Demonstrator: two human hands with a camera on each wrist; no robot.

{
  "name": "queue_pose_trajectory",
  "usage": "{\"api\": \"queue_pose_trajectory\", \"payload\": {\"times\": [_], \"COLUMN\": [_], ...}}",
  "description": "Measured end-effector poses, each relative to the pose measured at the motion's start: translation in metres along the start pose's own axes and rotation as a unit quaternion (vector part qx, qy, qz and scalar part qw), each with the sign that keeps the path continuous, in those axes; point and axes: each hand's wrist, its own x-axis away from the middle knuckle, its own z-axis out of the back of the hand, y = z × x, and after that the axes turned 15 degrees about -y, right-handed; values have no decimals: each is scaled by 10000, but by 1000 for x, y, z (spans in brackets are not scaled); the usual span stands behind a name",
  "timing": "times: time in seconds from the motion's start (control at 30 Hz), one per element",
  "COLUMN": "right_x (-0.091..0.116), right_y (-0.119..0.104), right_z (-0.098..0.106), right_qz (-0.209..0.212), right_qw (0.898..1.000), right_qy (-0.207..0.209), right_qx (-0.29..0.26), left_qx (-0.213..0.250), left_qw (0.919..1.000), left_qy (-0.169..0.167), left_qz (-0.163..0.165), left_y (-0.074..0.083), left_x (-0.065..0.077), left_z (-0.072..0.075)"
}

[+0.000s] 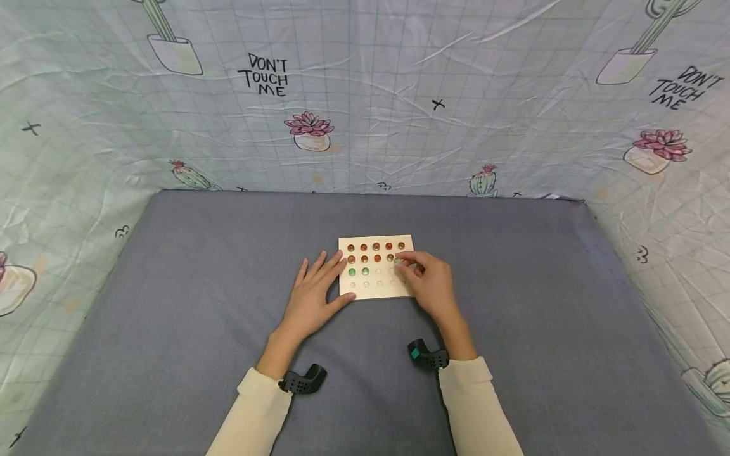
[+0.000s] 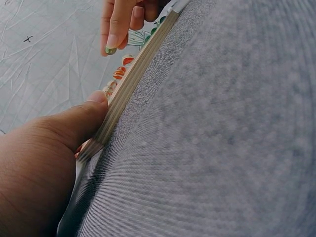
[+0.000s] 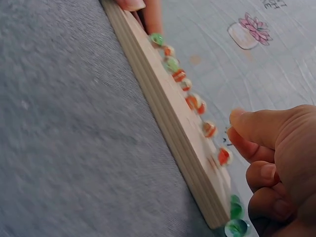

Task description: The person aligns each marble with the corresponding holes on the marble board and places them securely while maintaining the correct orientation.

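A pale wooden board (image 1: pixel 376 291) with rows of round hollows lies in front of me. Orange-red marbles (image 1: pixel 376 247) fill its two far rows, and two green marbles (image 1: pixel 358 272) sit at the left of the third. Spread fingers of my left hand (image 1: pixel 310 304) rest at the board's left side, the thumb on its near left corner. My right hand (image 1: pixel 430 282) pinches a green marble (image 2: pixel 110 51) between thumb and index finger, above the board's right part. Its other fingers are curled. More green marbles (image 3: pixel 236 210) show by the board's right end, close to those fingers.
Grey cloth (image 1: pixel 217 266) covers the table under the board. Behind and at both sides hangs a patterned sheet (image 1: pixel 376 126) with drawn plants and lettering. Black wrist bands (image 1: pixel 303 380) sit on both wrists, by the cream sleeves.
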Motion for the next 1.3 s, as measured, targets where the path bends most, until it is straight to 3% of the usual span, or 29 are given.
{"api": "queue_pose_trajectory", "payload": {"times": [0.57, 0.9, 1.3], "right_x": [-2, -4, -2], "right_y": [-2, -6, -8], "right_z": [-20, -25, -29], "right_qz": [292, 502, 363], "right_qw": [9996, 9979, 9952], "right_qy": [-43, -176, -194], "right_qx": [-19, 357, 890], "left_qx": [-29, 14, 48], "left_qw": [10000, 10000, 10000], "left_qy": [-10, -42, -45], "left_qz": [14, 33, 44], "left_y": [0, 0, 0], "left_x": [1, -1, 0], "left_z": [0, 1, 1]}}
